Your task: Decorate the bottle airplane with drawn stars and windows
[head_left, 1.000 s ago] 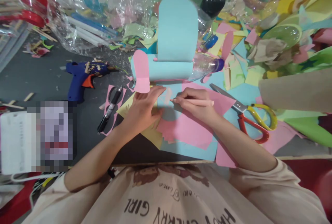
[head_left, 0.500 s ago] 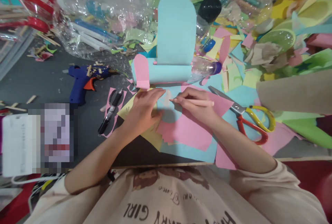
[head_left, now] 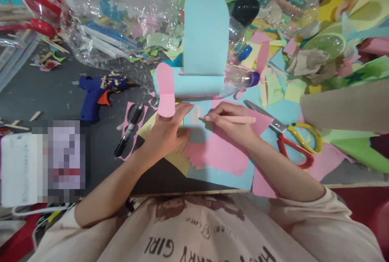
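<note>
My left hand [head_left: 168, 129] lies flat with fingers stretched out, pressing down a small light-blue paper piece [head_left: 194, 126] on top of pink paper [head_left: 226, 148]. My right hand [head_left: 232, 122] is closed around a pale pink pencil [head_left: 234, 119], its tip touching the blue piece near a small pale shape. Just beyond my hands lies a plastic bottle wrapped in light-blue paper [head_left: 197, 84], with a tall blue flap [head_left: 206, 27] standing up and a pink rounded flap [head_left: 165, 90] at its left end.
Red-and-yellow scissors [head_left: 291, 134] lie to the right. A blue glue gun [head_left: 99, 92] and a black marker [head_left: 129, 129] lie to the left. Crumpled clear plastic [head_left: 121, 15] and coloured paper scraps [head_left: 319, 43] crowd the far side. A white box [head_left: 21, 169] sits at the near left.
The pencil has shifted slightly in my right hand near the blue piece. My left hand stays pressed down. The view has moved a little.
</note>
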Motion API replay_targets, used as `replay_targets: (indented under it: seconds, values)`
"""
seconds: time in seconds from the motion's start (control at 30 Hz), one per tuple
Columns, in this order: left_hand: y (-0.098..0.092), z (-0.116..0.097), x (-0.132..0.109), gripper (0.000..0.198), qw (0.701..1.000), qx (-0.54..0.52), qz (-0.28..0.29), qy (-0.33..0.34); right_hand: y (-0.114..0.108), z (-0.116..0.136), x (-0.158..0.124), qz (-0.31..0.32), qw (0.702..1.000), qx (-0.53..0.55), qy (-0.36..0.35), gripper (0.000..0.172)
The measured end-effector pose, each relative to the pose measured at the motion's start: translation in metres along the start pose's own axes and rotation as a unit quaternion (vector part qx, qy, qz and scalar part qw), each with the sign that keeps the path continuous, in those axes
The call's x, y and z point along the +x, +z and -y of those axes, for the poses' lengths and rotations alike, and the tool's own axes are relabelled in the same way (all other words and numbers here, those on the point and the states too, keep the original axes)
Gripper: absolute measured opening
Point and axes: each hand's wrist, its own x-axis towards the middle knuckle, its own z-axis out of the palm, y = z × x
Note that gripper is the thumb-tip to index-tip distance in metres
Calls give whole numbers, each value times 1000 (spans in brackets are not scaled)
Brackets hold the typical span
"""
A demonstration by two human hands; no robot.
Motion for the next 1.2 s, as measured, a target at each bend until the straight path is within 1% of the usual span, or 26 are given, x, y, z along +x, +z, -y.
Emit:
replay_targets:
  seconds: [0.07, 0.2, 0.33, 0.47, 0.67, 0.73, 0.8, 0.97, 1.03, 1.2]
  values:
    - [0, -1, 1, 54, 1000, 17, 0, -7, 0, -1, 1, -33, 999, 11, -7, 21]
    - [1, -1, 1, 52, 999, 38, -6, -4, 0, 0, 1, -24, 1000, -3, -5, 22]
    - [2, 0, 1, 51, 999, 39, -9, 3, 1, 0, -1, -24, 999, -43, -11, 20]
    - [3, 1, 1, 50, 999, 41, -20, 12, 1, 0, -2, 8, 997, -70, -12, 22]
    - [3, 1, 0, 52, 1000, 23, -13, 12, 0, 1, -2, 63, 996, -69, -9, 24]
    - [3, 1, 0, 51, 999, 25, -18, 13, 0, 0, -2, 73, 995, -70, -12, 25]
    - [4, 2, 0, 51, 999, 28, -21, 11, 0, 0, -2, 62, 996, -63, -8, 23]
    - [3, 2, 0, 52, 999, 36, -17, 11, 0, 0, 0, -20, 999, -24, -18, 18]
    - [3, 3, 0, 51, 999, 42, -15, 13, -1, 0, 1, -29, 999, -25, -20, 18]
    - [3, 3, 0, 51, 999, 47, -18, 13, 1, 0, -1, -24, 998, -47, -22, 18]
